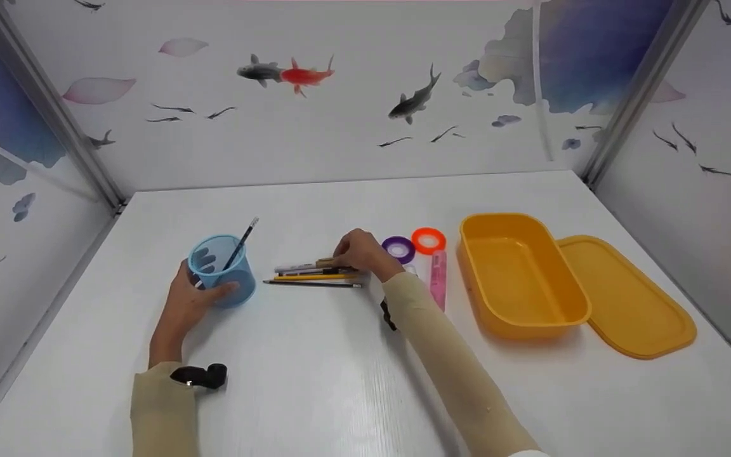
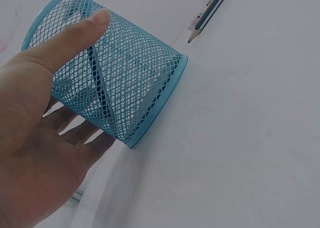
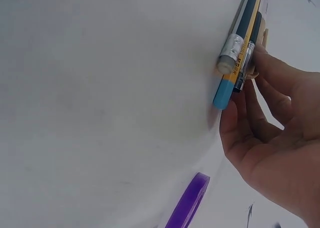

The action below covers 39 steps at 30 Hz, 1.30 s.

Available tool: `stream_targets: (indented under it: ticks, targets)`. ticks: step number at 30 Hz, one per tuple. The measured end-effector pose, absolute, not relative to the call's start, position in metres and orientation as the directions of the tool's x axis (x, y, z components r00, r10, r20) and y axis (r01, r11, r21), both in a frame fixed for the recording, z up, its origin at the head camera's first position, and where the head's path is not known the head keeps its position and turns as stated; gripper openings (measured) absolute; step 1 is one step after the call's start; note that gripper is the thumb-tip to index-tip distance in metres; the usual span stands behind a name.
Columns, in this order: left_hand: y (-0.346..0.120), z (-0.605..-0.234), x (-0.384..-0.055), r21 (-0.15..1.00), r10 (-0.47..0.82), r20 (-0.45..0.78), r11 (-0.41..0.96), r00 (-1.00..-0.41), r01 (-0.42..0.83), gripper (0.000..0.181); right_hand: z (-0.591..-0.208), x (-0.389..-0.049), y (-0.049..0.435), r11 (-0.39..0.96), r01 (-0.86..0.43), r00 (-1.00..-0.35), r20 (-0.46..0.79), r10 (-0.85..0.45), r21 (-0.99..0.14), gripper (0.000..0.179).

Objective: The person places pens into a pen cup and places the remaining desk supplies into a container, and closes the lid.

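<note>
My left hand [image 1: 191, 298] grips a blue mesh pencil cup [image 2: 135, 67] round its side, thumb on the near wall and fingers behind. One dark pencil [image 1: 245, 238] with a white eraser leans inside the cup. To the right lies a small bundle of writing tools: a yellow pencil [image 1: 302, 277] with a blue end, a dark pencil [image 1: 315, 284], a black pen [image 3: 245, 67] and a pale marker [image 1: 292, 268]. At the bundle's right end, my right hand [image 1: 362, 251] pinches a tan pen [image 1: 325, 261] between thumb and fingers.
Purple [image 1: 398, 249] and orange [image 1: 429, 241] tape rolls lie right of my right hand, with a pink stick-shaped item [image 1: 438, 279] below them. Farther right stands a yellow plastic box [image 1: 476, 285], its lid [image 1: 632, 298] flat beside it. Printed walls [image 1: 340, 127] enclose the white table [image 1: 315, 381].
</note>
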<state>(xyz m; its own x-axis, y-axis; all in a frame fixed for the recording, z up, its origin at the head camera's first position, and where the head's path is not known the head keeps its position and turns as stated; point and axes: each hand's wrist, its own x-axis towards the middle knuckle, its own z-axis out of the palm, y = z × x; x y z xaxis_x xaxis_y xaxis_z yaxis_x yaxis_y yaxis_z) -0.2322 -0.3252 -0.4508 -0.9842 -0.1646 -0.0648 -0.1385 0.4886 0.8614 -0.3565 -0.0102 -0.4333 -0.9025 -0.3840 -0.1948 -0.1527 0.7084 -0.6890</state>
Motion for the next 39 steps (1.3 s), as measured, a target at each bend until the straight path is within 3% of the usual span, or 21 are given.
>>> stream_targets:
  ticks: [9, 21, 39]
  targets:
    - [-0.326, -0.450, -0.233, 0.864, -0.163, -0.041, 0.490, -0.986, -0.116, 0.111, -0.424, -0.359, -0.009, 0.657, -0.197, -0.895, -0.140, -0.424, -0.728, 0.018]
    - [-0.325, -0.450, -0.232, 0.875, -0.157, -0.046, 0.470, -0.987, -0.115, 0.112, -0.390, -0.348, -0.017, 0.468, -0.331, -0.895, 0.114, -0.432, -0.820, 0.019]
    - [-0.325, -0.450, -0.233, 0.871, -0.161, -0.051, 0.476, -0.986, -0.122, 0.113, -0.349, -0.314, -0.042, 0.292, -0.356, -0.873, 0.204, -0.443, -0.888, 0.020]
